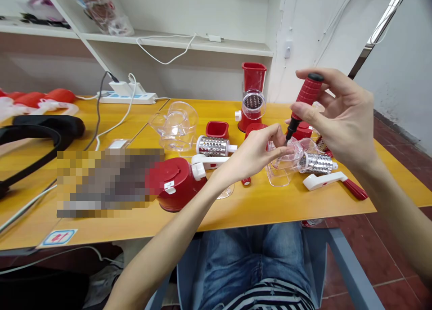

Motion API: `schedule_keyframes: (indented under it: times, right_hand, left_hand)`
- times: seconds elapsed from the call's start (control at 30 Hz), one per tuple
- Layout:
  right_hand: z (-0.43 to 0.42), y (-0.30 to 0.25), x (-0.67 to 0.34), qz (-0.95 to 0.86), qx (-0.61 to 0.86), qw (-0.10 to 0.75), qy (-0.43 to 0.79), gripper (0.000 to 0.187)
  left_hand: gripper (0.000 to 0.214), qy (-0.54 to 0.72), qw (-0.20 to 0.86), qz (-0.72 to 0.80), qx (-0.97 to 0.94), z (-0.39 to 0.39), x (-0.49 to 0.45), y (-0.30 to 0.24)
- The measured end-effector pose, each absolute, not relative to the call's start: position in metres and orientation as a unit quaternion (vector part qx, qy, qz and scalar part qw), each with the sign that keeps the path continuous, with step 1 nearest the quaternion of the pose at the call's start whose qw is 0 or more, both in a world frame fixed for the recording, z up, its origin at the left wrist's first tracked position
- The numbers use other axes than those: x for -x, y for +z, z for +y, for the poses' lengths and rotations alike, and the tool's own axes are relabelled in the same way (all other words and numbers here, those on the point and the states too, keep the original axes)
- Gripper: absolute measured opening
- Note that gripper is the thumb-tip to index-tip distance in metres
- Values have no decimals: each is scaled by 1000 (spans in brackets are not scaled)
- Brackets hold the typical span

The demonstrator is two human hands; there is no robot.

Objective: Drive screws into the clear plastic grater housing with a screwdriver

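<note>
Single head-worn view, aimed forward and down, table (256, 206) seen close from the seated edge, shelves beyond.

No writing can be read anywhere. A sticker (58, 237) on the counter's (256, 206) front edge shows a blue frame with a red mark, too small to make out; a blurred patch hides part of the counter.

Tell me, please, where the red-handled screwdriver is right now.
The right hand holds the red-handled screwdriver upright above the table's right side, tip by the left hand.
</note>
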State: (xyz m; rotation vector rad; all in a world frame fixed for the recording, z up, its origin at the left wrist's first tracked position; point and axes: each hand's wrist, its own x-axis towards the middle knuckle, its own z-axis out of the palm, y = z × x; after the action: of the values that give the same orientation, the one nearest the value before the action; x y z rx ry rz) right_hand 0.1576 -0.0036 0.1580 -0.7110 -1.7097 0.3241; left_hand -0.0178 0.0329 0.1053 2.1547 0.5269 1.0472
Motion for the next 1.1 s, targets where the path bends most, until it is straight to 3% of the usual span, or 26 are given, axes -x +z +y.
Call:
schedule_keyframes:
  times: [0.17, 0.33, 0.53, 0.7, 0.87, 1.1]
  right_hand:
    - [-5, 161, -161, -734, 297, 582, 186, 54]
    - [-13, 162, -155, -754, 318, 536, 206, 48]
    - [-10, 158, -151, -717, 360, 585, 119, 45]
    - [-9, 162, -158, -715, 334, 581, 199, 61]
    - [-14, 163, -156, -729, 305, 555, 260, 39]
    - [-12, 159, -154, -728, 347, 576, 136, 40]
  left_hand:
    - [16, 368, 347, 179, -844, 32, 25, 110]
    - [18, 379, 343, 216, -832, 29, 22, 110]
    - [26, 398, 345, 232, -818, 28, 16, 106]
    - [13, 381, 342, 195, -837, 27, 22, 108]
    - [18, 376, 330, 225, -836, 27, 21, 109]
    - [25, 390, 334, 228, -827, 30, 18, 105]
